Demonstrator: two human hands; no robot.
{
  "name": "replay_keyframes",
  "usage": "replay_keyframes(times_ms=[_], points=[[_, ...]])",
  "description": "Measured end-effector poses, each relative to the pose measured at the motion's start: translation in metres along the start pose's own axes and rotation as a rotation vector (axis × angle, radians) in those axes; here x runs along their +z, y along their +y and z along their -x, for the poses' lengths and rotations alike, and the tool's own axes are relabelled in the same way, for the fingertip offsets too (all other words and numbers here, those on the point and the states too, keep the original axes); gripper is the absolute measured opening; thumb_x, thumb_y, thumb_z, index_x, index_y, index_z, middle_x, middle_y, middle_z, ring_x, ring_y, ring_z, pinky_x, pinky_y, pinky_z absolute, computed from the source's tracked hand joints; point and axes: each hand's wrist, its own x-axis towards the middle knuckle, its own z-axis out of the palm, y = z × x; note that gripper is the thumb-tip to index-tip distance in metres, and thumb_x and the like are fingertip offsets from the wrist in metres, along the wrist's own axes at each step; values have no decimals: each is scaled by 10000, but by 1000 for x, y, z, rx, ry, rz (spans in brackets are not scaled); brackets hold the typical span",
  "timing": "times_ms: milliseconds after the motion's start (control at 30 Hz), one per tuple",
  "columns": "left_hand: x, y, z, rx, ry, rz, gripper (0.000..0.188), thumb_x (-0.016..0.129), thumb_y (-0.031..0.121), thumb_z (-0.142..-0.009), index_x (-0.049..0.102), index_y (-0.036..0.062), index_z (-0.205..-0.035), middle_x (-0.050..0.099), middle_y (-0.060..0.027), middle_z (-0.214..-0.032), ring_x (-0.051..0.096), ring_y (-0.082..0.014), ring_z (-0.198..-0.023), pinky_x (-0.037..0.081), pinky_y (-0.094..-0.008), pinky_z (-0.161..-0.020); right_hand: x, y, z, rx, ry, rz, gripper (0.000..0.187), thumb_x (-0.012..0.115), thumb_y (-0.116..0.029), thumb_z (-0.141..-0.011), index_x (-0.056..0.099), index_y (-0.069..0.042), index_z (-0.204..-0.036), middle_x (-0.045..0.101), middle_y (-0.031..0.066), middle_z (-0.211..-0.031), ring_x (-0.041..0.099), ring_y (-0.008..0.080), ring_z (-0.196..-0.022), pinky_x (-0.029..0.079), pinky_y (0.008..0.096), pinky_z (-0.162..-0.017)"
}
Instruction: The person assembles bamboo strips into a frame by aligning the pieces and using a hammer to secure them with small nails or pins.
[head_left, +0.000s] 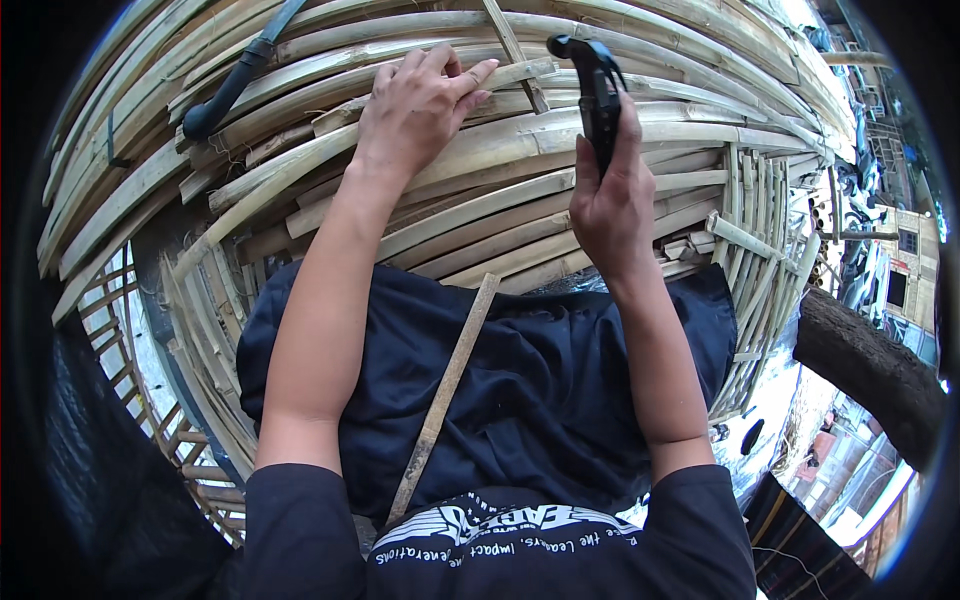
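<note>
My left hand [415, 110] is closed over a short bamboo strip [525, 71] on a bed of split bamboo slats [520, 148]. Its thumb and forefinger point right along the strip; whether a nail is between them cannot be made out. Under the strip's right end crosses a thin slat [508, 40]. My right hand [617, 205] grips a black hammer [598, 100] upright, just right of that crossing. The hammer's head is above the slats, apart from the strip. Across the dark cloth on my lap [560, 370] lies a loose narrow bamboo stick [447, 395].
A dark curved pipe or handle [240, 85] rests on the slats at the upper left. Bamboo lattice frames stand at the left [205, 300] and right [760, 230]. A thick log [870, 350] juts in at the right, near a dark striped panel [800, 540].
</note>
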Motion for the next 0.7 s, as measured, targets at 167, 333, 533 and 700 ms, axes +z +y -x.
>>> replay_keyframes(times_ms=[167,333,533,700], points=[[-1,-2,5,-17,-22,4,377,642,368,-932,662,298,-1302,597,-1,-979,596,-206,-950,464,-395,-831,3,-1,2,-37,-21,-71,493,566,-81,-973,391,-13,-1429,675,274,-986,676,447,-887,522,488,-735],[2,-5,6,0,19,-9,367,628,365,-943,660,299,-1303,601,-1,-982,599,-210,-948,470,-397,-839,12,-5,-9,61,-119,67,521,556,-91,-967,372,-35,-1451,662,297,-985,660,478,-855,522,517,-722],[2,-2,5,-15,3,-38,334,630,415,-927,692,329,-1244,642,21,-1010,615,-187,-968,483,-391,-839,5,-6,-15,-102,131,-103,526,578,-79,-965,381,-12,-1449,686,258,-1018,679,451,-897,522,484,-722],[4,-4,7,-6,10,-10,363,613,382,-950,662,306,-1301,608,-7,-1002,600,-209,-978,465,-396,-846,21,13,-12,61,-192,47,541,569,-127,-962,393,-41,-1467,661,305,-930,657,462,-833,501,524,-703]])
